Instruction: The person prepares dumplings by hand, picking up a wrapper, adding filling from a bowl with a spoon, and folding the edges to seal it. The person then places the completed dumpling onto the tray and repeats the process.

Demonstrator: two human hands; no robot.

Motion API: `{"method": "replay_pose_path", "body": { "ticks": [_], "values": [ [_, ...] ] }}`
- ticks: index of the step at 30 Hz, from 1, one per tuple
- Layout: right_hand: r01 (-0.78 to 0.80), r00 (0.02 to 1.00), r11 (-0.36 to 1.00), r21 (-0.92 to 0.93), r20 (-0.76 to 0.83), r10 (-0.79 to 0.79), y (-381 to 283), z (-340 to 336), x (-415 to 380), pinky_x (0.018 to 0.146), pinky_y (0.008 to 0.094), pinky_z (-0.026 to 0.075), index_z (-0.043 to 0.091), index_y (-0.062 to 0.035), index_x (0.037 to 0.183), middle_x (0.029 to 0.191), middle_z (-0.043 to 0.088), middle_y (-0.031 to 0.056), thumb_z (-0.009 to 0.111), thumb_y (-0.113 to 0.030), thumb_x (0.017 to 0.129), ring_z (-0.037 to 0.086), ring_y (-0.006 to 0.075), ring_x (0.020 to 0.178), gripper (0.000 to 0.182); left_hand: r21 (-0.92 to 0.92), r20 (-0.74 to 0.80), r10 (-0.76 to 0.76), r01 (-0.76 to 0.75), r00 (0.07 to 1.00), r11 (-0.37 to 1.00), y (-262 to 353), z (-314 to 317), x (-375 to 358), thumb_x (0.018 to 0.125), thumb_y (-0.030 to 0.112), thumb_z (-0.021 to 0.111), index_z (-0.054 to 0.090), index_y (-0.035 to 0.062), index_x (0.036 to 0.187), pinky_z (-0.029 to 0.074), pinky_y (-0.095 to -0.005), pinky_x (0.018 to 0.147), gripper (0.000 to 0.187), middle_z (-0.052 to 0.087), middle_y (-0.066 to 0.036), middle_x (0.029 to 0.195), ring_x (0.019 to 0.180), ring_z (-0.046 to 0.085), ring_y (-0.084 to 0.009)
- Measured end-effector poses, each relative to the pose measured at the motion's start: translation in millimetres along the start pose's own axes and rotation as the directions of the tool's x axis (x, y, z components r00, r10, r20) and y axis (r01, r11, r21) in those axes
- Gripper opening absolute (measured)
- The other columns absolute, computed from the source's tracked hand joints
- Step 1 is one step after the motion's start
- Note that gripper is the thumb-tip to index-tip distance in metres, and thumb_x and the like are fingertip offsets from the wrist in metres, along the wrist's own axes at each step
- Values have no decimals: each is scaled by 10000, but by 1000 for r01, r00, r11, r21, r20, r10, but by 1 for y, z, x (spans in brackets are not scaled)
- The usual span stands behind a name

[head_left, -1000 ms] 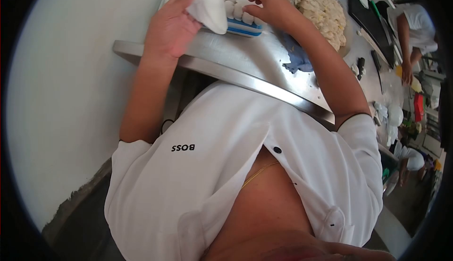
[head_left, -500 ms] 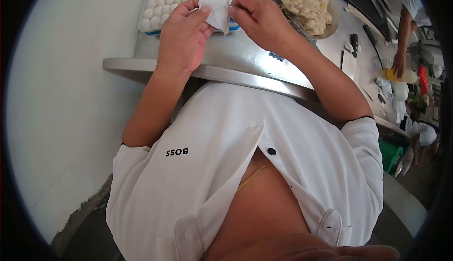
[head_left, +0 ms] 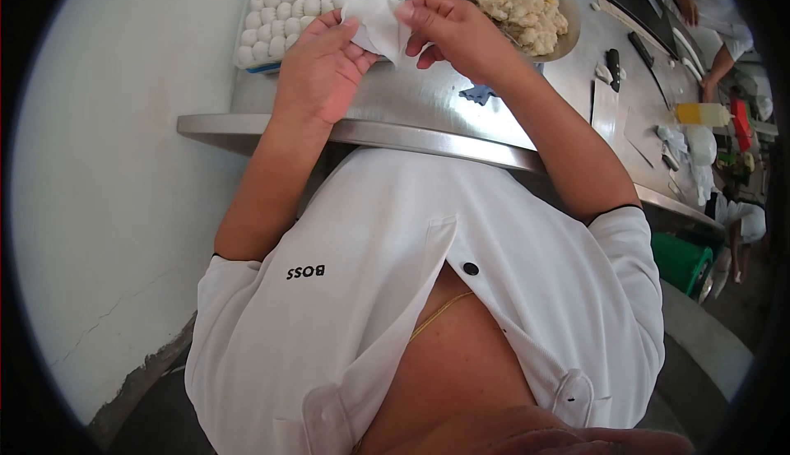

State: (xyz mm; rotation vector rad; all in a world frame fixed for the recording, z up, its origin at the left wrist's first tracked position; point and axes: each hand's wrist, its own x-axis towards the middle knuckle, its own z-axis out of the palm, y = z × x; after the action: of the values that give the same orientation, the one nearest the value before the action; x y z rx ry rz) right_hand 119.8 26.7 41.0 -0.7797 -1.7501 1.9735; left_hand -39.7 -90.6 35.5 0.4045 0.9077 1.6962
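A thin white sheet (head_left: pixel 374 20), perhaps a wrapper, hangs between my hands and is partly smeared by motion. My left hand (head_left: pixel 322 64) holds its left side between thumb and fingers, palm turned up. On the right, my right hand (head_left: pixel 461 31) pinches the sheet's edge with thumb and forefinger, the other fingers curled. Behind the sheet stands a tray (head_left: pixel 247 58) with rows of small round white pieces. To the right of my right hand, a bowl (head_left: pixel 569 34) holds a heap of pale, lumpy filling (head_left: pixel 522 2).
The steel table (head_left: pixel 420 97) bears a blue cloth (head_left: pixel 477 94), a cleaver (head_left: pixel 605 105), knives and a bottle of yellow liquid (head_left: pixel 702 114). A white wall (head_left: pixel 123 126) rises at left. At the far right are other people, one with an arm (head_left: pixel 722 68) over the table, and a green bin (head_left: pixel 681 262).
My right hand has moved slightly down, with its lower fingers less tucked in. The other person's hand has left the yellow bottle. The view has shifted slightly.
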Motion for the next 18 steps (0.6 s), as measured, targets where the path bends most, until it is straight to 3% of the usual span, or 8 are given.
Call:
{"method": "replay_pose_path", "body": {
  "ticks": [4, 6, 7, 10, 15, 17, 18],
  "values": [
    [41, 997, 992, -120, 74, -32, 13, -7, 7, 675, 276, 522, 624, -20, 1069, 903, 641, 36, 623, -207, 941, 616, 120, 775, 227, -24, -12, -27, 26, 1000, 999, -1, -4, -3, 944, 39, 500, 473, -30, 1240, 455, -435, 1034, 304, 585, -152, 1237, 1155, 590, -254],
    [-66, 998, 981, 181, 29, 62, 21, -16, 15, 707, 292, 536, 604, -13, 1094, 967, 649, 47, 617, -189, 947, 627, 141, 824, 230, -70, 18, -42, 43, 999, 997, 3, -11, -3, 940, 36, 509, 468, -19, 1252, 451, -438, 1039, 319, 585, -143, 1242, 1154, 591, -250],
    [-71, 997, 981, 178, 35, 66, 22, -18, 18, 707, 292, 536, 604, -13, 1094, 967, 649, 47, 617, -189, 947, 627, 141, 824, 230, -74, 12, -39, 40, 999, 996, 6, -15, -5, 940, 36, 509, 468, -19, 1252, 451, -438, 1039, 319, 585, -143, 1242, 1154, 591, -250],
    [-129, 991, 885, 447, 32, 129, 24, -27, 25, 747, 343, 554, 603, -2, 1072, 954, 657, 86, 594, -138, 948, 636, 172, 813, 184, -90, -18, -20, 18, 1000, 996, 20, -29, -10, 936, 37, 518, 471, -13, 1252, 438, -443, 1050, 323, 588, -140, 1241, 1171, 579, -251],
    [-150, 984, 896, 418, -25, 176, 21, -44, 56, 737, 336, 551, 628, -13, 1026, 916, 667, 95, 615, -185, 935, 654, 184, 833, 194, -52, -202, 79, -91, 976, 994, 51, -77, -20, 946, 61, 513, 456, -22, 1272, 420, -433, 1068, 341, 569, -147, 1272, 1211, 548, -258],
    [-58, 992, 987, 151, -104, 74, 9, -52, 80, 713, 297, 536, 616, -15, 1027, 931, 670, 57, 596, -193, 953, 641, 155, 807, 194, -47, -222, 90, -102, 971, 994, 65, -92, -26, 951, 67, 509, 453, -25, 1277, 421, -429, 1067, 343, 566, -148, 1276, 1209, 549, -263],
    [-45, 972, 987, 155, -223, 79, -7, -39, 91, 598, 329, 464, 628, 4, 870, 712, 628, 93, 574, -181, 890, 578, 171, 661, 194, -31, -234, 99, -109, 967, 994, 69, -97, -27, 956, 73, 505, 450, -28, 1281, 422, -425, 1066, 345, 564, -149, 1281, 1207, 551, -268]
  ]
}}
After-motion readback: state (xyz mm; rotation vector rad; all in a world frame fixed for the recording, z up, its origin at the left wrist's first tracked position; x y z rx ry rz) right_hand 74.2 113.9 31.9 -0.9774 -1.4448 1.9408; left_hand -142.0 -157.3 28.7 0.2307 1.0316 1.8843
